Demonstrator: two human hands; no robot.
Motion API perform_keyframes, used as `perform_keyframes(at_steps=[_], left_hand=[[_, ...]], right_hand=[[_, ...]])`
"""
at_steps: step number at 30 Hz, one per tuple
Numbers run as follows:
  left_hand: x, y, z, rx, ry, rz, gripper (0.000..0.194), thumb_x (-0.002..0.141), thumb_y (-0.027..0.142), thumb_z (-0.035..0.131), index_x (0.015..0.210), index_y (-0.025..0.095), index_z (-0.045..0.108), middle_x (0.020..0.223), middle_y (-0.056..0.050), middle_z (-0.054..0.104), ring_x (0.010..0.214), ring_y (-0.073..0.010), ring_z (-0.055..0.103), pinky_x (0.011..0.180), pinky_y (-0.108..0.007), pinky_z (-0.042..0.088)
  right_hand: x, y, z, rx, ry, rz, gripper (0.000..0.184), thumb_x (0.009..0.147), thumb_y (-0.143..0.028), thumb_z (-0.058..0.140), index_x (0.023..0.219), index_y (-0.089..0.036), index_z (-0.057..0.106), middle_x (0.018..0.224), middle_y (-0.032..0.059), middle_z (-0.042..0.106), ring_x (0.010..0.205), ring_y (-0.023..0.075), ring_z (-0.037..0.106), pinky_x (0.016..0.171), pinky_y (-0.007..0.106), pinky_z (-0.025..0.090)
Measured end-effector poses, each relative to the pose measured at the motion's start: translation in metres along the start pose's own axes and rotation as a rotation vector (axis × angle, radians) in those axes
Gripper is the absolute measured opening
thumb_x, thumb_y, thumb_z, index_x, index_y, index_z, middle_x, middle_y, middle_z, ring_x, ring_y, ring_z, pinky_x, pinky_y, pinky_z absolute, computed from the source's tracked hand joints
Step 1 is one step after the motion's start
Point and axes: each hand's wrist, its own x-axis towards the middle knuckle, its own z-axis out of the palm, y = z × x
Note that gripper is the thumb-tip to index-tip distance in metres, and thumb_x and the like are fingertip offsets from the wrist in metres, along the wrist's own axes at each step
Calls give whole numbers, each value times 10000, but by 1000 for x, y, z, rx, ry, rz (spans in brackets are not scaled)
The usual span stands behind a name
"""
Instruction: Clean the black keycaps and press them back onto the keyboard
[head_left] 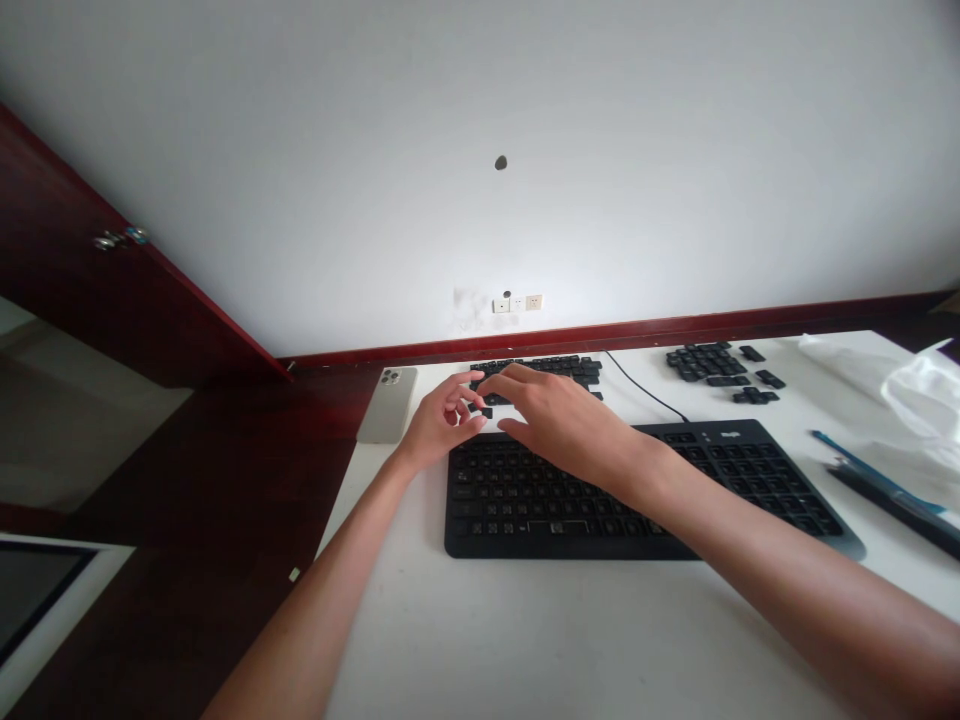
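A black keyboard [675, 490] lies across the white desk [540, 640]. Behind it, loose black keycaps [559, 368] lie in a group, and a second group of keycaps [712, 365] lies further right. My left hand [439, 425] hovers at the keyboard's far left corner, its fingers curled in a pinch on a small black keycap. My right hand [551, 415] reaches over the keyboard's top edge to the near keycap group, fingers bent and apart; what is under them is hidden.
A phone [386, 405] lies face down at the desk's left edge. The keyboard's black cable [645, 392] runs back toward the wall. White plastic wrap [900, 395] and a blue and black tool [885, 485] lie at the right. Dark red floor lies to the left.
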Motion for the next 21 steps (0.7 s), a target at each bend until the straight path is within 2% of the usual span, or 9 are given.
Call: perform_keyframes(at_steps=[4, 8, 16, 18, 21], left_hand=[[-1, 6, 5, -70, -83, -9, 745, 826, 383, 850, 1499, 240, 565, 988, -48, 731, 681, -99, 532, 605, -242, 372], [-1, 9, 3, -140, -104, -21, 811, 814, 388, 873, 1535, 224, 538, 971, -63, 757, 667, -101, 515, 596, -255, 345], [-2, 10, 4, -180, -179, -2, 760, 801, 393, 876, 1490, 255, 586, 971, -66, 763, 684, -126, 565, 590, -268, 361], [-2, 9, 2, -184, -122, 4, 652, 834, 434, 834, 1426, 237, 645, 889, -40, 718, 686, -128, 553, 597, -268, 371], [0, 2, -5, -157, 107, 18, 415, 912, 500, 713, 1193, 198, 762, 668, 23, 539, 587, -108, 436, 546, -264, 312]], right_hand=[[1, 3, 4, -24, -26, 12, 236, 936, -120, 734, 1161, -189, 748, 1148, 91, 756, 1019, 282, 738, 784, 351, 536], [0, 1, 6, -13, -93, 34, 208, 921, -119, 752, 1115, -189, 774, 1064, 95, 785, 984, 281, 754, 796, 347, 542], [3, 1, 0, 12, -157, 7, 177, 975, -124, 650, 1032, -202, 798, 960, 76, 797, 937, 255, 754, 805, 323, 516], [2, 2, 2, 19, -168, 4, 184, 963, -109, 654, 1048, -197, 791, 985, 80, 797, 968, 260, 751, 811, 322, 510], [-1, -1, 7, 54, -217, 2, 205, 943, -117, 690, 1107, -208, 774, 987, 65, 793, 948, 249, 748, 774, 307, 503]])
